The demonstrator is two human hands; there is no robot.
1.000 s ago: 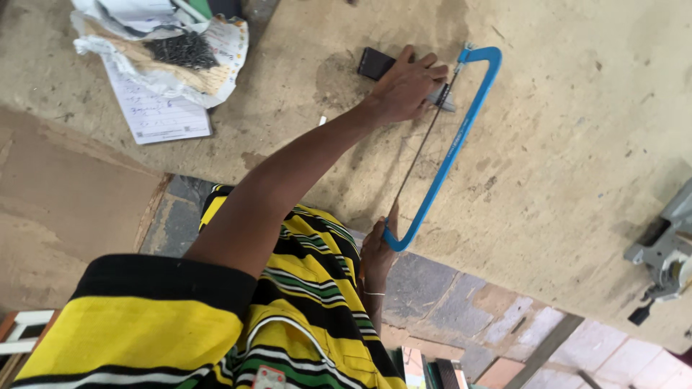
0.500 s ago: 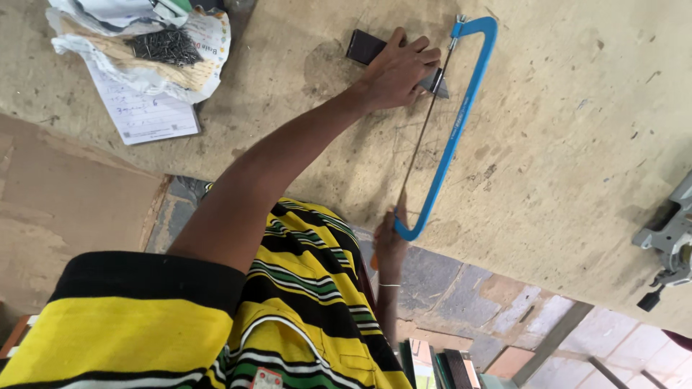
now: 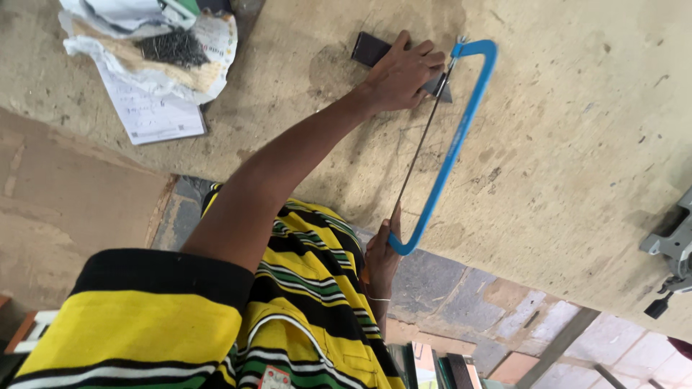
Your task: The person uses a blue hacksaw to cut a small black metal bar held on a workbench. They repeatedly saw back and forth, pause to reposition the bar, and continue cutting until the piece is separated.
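Your left hand [image 3: 402, 72] clamps the small dark workpiece [image 3: 375, 49] flat on the bench [image 3: 577, 144]; right hand [image 3: 380, 259] grips the blue hacksaw [image 3: 450, 151] handle at the bench edge. Piece looks rigid, light, slide-prone.

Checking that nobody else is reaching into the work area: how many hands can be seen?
2. The left hand presses a dark flat piece onto the workbench. The right hand grips the blue hacksaw at the bench edge. No other hands show.

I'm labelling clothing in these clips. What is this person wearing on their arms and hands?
Both hands are bare, no gloves. The left arm is bare below a short sleeve striped yellow, black, green and white. The right hand has a thin bangle at the wrist.
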